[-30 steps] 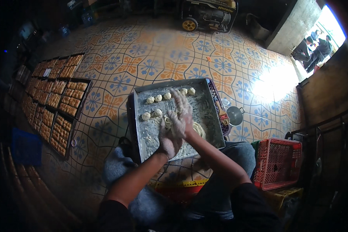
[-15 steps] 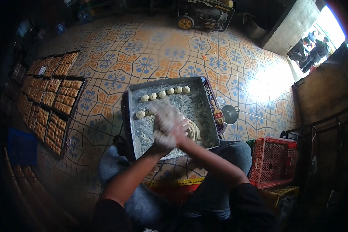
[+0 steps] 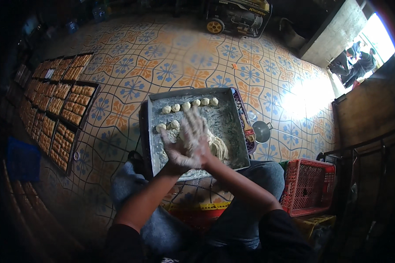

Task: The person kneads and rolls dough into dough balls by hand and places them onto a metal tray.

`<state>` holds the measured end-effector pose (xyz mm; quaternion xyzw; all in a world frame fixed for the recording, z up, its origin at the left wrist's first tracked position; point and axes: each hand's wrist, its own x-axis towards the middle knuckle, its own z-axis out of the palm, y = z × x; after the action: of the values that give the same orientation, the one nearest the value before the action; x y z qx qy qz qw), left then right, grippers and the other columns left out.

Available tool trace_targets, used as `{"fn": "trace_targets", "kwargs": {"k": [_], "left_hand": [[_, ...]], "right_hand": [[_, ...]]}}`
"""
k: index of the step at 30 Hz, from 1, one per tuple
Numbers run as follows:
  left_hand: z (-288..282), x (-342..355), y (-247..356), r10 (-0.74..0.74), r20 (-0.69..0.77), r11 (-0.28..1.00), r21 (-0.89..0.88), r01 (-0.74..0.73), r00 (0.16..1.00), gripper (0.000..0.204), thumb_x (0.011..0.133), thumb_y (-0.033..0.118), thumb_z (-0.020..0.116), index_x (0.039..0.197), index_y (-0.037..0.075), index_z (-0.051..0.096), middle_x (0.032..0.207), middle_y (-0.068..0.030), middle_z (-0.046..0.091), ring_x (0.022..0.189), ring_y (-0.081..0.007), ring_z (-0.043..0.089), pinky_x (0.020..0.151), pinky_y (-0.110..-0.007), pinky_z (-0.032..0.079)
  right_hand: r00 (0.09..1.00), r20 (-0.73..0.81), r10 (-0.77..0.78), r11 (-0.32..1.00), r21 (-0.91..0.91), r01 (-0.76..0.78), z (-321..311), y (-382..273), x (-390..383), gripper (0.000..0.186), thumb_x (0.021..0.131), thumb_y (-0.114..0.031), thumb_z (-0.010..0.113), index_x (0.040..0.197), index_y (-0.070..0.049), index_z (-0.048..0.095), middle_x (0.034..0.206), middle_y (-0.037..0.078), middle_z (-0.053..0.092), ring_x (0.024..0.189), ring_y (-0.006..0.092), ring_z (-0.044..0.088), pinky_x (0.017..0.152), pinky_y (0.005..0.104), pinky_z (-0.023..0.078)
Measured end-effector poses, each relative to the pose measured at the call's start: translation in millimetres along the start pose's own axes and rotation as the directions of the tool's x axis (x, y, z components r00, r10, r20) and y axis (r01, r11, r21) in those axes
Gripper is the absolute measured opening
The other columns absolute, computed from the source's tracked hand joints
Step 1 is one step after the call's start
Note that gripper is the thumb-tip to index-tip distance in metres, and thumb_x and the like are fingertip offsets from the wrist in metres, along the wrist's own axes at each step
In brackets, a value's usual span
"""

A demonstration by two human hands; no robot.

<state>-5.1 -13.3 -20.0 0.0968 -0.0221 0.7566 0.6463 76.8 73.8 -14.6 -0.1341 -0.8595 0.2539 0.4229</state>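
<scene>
A square metal tray (image 3: 151, 144) dusted with flour stands in front of my knees. Six small dough balls (image 3: 186, 106) form a row along its far side, and two more (image 3: 161, 127) lie nearer at the left. Over the tray's middle my flour-coated hands meet palm to palm. My left hand (image 3: 179, 154) has its thumb out to the side and its fingers stretched. My right hand (image 3: 200, 140) lies across it, fingers extended and slightly blurred. Whatever is between the palms is hidden. Beside my right hand rests a larger mass of dough (image 3: 219, 148) with a ridged surface.
A brush (image 3: 249, 131) lies at the tray's right edge, beside a round metal pan (image 3: 262, 131). Trays of golden pastries (image 3: 70, 118) cover the floor at left. A red plastic crate (image 3: 309, 187) stands at right, a generator (image 3: 237, 17) at the back. People (image 3: 355, 63) sit by the bright doorway.
My hands have turned against each other, and my left thumb now sticks out to the left. The second ball in the nearer row, partly covered before, now shows fully.
</scene>
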Motion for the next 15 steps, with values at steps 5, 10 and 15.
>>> {"fn": "trace_targets", "kwargs": {"k": [5,10,15], "left_hand": [[18,5,12,0.042,0.06,0.918,-0.397,-0.015,0.997,0.1,0.091,0.085,0.03,0.165,0.019,0.018,0.171,-0.0019,0.015,0.156,-0.0213,0.014,0.127,-0.042,0.008],[30,20,1,0.028,-0.108,0.999,0.049,-0.023,0.994,0.11,0.085,0.091,0.031,0.165,0.017,0.017,0.171,-0.0029,0.014,0.156,-0.0217,0.015,0.127,-0.04,0.006],[0,21,1,0.216,0.147,0.973,0.048,-0.225,0.965,0.098,0.091,0.085,0.028,0.164,0.02,0.021,0.172,0.003,0.013,0.157,-0.0179,0.011,0.126,-0.04,0.0]], "right_hand": [[0.989,0.142,0.03,0.987,0.15,-0.051,15,2,2,0.108,0.088,-0.078,0.041,0.163,-0.005,0.015,0.168,0.025,0.013,0.155,0.0467,0.011,0.121,0.0594,0.011],[0.991,0.091,0.093,0.995,0.018,-0.095,6,13,8,0.108,0.089,-0.078,0.039,0.163,-0.003,0.013,0.169,0.025,0.01,0.155,0.0454,0.011,0.123,0.0562,0.011],[0.931,0.365,-0.026,0.679,-0.677,0.284,10,-4,2,0.108,0.09,-0.079,0.035,0.162,-0.001,0.015,0.169,0.026,0.01,0.155,0.0459,0.008,0.123,0.0539,0.011]]}}
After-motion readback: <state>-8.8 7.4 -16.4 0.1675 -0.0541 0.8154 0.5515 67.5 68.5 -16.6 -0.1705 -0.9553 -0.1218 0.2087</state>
